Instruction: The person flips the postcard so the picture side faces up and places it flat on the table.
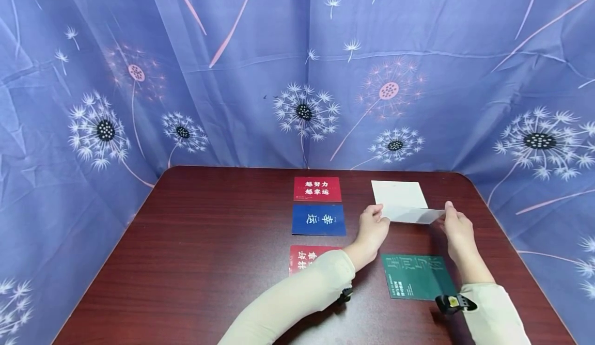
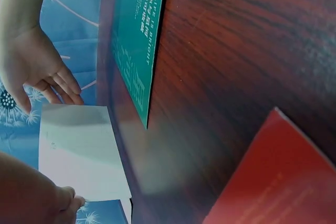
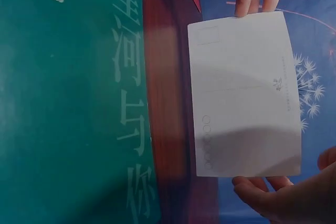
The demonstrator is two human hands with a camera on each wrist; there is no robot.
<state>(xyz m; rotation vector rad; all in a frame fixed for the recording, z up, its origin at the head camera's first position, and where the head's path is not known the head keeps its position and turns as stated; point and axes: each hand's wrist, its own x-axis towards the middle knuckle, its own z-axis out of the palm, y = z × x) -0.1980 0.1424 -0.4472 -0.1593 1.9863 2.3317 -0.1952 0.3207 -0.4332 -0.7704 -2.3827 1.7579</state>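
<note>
A white postcard [image 3: 247, 98] stands tilted above the table, its printed address side showing in the right wrist view. My left hand [image 1: 372, 234] pinches its left edge. At the opposite edge, my right hand [image 1: 460, 234] touches the card with nearly straight fingers, while the thumb stands away from it in the left wrist view. Behind the raised postcard, another white card [image 1: 398, 192] lies on the table, its near part covered. A green card [image 1: 418, 278] with pale lettering lies in front, between my forearms.
To the left, a column of cards lies on the dark red wooden table [image 1: 209, 241]: a red card [image 1: 317, 189], a blue card [image 1: 318, 220] and another red card [image 1: 302, 257], partly under my left sleeve. A blue dandelion curtain [image 1: 241, 118] hangs along the back and sides.
</note>
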